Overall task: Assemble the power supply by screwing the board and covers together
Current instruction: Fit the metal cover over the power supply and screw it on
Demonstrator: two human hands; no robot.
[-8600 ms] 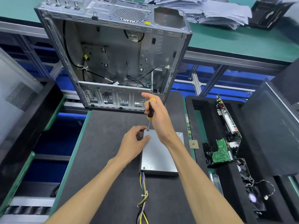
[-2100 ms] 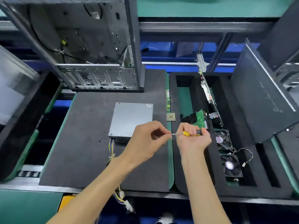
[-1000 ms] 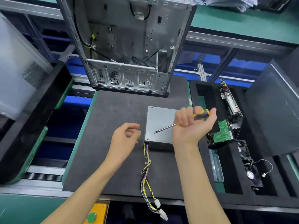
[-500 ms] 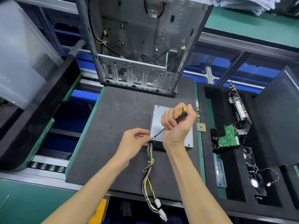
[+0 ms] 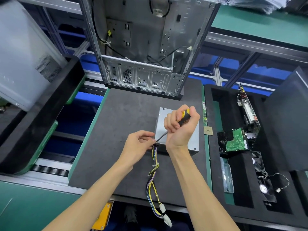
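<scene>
R hand point(image 5: 180, 129) fist round screwdriver point(image 5: 183, 116), L fingers point(image 5: 146, 135) pinching at tip, PSU point(image 5: 194, 139) corner

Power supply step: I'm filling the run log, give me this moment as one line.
stage: screwing cover | right hand: grips screwdriver, tip at near-left corner of power supply | left hand: fingers at tip | cable bundle: trails toward person
</scene>
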